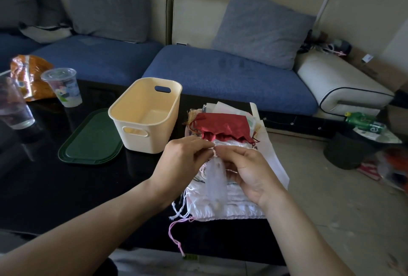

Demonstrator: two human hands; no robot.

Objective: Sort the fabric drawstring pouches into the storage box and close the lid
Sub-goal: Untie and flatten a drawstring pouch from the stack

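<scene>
Sheer pouch (217, 178) pinched at its neck by both hands' fingers (207, 146); I'd pull the drawstring snug, then drop it in the empty box (145, 114)

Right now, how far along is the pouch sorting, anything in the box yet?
Barely started. The cream storage box looks empty, and its green lid lies flat on the table beside it. In hand: the left hand and right hand pinch a sheer white pouch above the pile. Left: the red pouch, the white pouches, then closing the lid.
</scene>
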